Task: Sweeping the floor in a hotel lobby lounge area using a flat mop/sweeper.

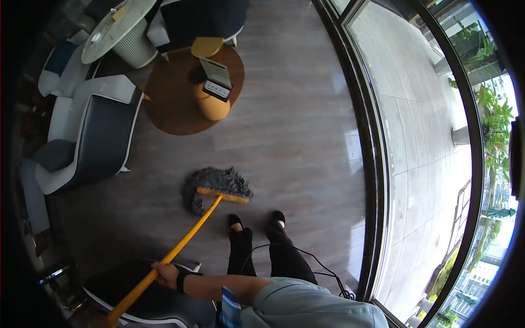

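My right hand (166, 275), with a black band at the wrist, is closed around the yellow handle of a mop (188, 235). The handle slants from the lower left up to a wooden crossbar. Grey strands of the mop head (214, 179) lie bunched on the floor, just ahead and left of my black shoes. My right forearm reaches across my body to the left. The handle's upper end runs into the dim lower left corner, and no left hand can be made out there.
A black and white chair (158, 298) stands close under the handle. Further left are an armchair (104, 128) and a brown round table (175, 104) with a display stand on it. Tall glass panels in a dark frame (377, 180) line the right. A black cable (322, 265) hangs by my legs.
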The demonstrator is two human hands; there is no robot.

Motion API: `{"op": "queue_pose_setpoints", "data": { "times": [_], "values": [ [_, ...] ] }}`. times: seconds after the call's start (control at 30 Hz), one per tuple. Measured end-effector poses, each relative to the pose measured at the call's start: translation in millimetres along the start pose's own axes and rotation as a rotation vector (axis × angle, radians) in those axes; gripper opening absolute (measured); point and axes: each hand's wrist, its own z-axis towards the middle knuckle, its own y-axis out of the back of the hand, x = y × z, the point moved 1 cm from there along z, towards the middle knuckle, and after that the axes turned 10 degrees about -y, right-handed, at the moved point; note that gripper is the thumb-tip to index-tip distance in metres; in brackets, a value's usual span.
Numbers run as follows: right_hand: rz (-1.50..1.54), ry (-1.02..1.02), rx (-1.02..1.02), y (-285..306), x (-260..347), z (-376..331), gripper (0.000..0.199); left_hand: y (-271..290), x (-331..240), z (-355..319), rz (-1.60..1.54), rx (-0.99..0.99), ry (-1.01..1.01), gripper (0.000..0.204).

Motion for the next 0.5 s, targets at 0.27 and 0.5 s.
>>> {"op": "queue_pose_setpoints", "data": {
  "times": [0.27,0.5],
  "values": [
    [0.196,0.424,0.202,148.2,88.9,-123.5,0.019,-108.9,87.6,13.6,0.586,0.144,-0.045,0.024],
    [0.509,0.807,-0.055,361.5,156.9,-220.1,0.018,-310.2,237.2,-49.1,-0.214,-0.015,0.427,0.018]
  ]
}}
